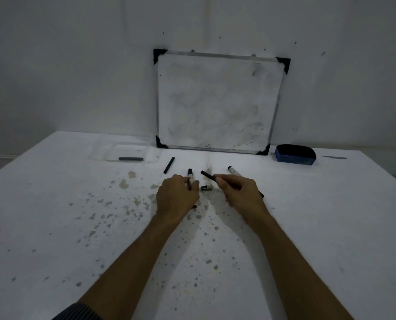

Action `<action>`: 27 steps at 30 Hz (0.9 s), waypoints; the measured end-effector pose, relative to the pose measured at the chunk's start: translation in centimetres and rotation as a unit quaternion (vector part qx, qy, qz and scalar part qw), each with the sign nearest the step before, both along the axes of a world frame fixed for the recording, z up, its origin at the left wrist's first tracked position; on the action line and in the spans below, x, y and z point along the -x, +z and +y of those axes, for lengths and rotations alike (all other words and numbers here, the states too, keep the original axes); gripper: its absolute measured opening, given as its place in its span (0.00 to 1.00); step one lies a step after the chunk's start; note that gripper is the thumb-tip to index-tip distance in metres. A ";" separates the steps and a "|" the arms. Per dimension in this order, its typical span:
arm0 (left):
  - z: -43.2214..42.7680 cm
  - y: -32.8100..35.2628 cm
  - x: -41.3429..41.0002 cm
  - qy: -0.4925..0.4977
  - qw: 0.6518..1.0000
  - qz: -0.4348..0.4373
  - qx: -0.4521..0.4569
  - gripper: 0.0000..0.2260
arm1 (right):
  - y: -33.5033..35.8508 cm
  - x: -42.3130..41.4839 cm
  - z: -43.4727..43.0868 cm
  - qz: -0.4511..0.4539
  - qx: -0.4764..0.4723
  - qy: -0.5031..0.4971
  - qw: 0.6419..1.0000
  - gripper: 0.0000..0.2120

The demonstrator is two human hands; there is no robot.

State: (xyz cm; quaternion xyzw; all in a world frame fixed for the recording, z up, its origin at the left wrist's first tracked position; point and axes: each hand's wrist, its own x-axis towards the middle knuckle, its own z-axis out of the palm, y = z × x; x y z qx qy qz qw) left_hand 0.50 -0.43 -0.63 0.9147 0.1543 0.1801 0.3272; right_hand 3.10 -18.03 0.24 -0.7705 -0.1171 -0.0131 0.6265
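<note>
My left hand [177, 198] grips a marker [190, 174] with a black tip that points away from me. My right hand [240, 195] holds a black marker [207, 175] that sticks out to the upper left; its other end shows past my wrist. Between my hands lies a short marker piece [206, 187]. Another white marker [234, 170] lies just beyond my right hand, and a black marker [169, 165] lies beyond my left hand.
A smudged whiteboard [217, 102] leans against the wall at the table's back. A blue eraser [295, 154] sits to its right. A clear tray [123, 150] with a dark marker [131, 158] stands at the back left. The white table is speckled with stains.
</note>
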 end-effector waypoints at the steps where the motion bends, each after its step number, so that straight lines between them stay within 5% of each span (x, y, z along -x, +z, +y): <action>1: 0.0 0.0 0.0 -0.005 1.000 -0.007 0.010 0.19 | 0.0 0.0 0.0 0.007 0.006 -0.004 1.000 0.07; 3: 0.2 0.4 0.2 -0.026 0.999 -0.005 0.038 0.21 | 0.2 0.2 0.1 0.008 0.031 -0.012 0.999 0.05; 7: 2.8 1.6 1.5 -0.079 0.990 0.026 0.115 0.16 | 1.0 1.1 0.8 0.011 0.083 -0.022 0.996 0.17; 10: 5.8 2.1 3.7 -0.101 0.977 0.048 0.183 0.12 | 2.2 1.9 1.5 0.020 0.104 0.010 0.994 0.14; 16: 12.2 3.3 5.5 -0.067 0.996 0.040 0.047 0.12 | 3.5 3.7 5.9 -0.027 0.099 0.041 0.994 0.09; 27: 15.6 -1.5 3.5 0.031 0.993 0.008 -0.112 0.22 | 7.0 -3.0 18.3 -0.180 0.227 0.020 0.957 0.09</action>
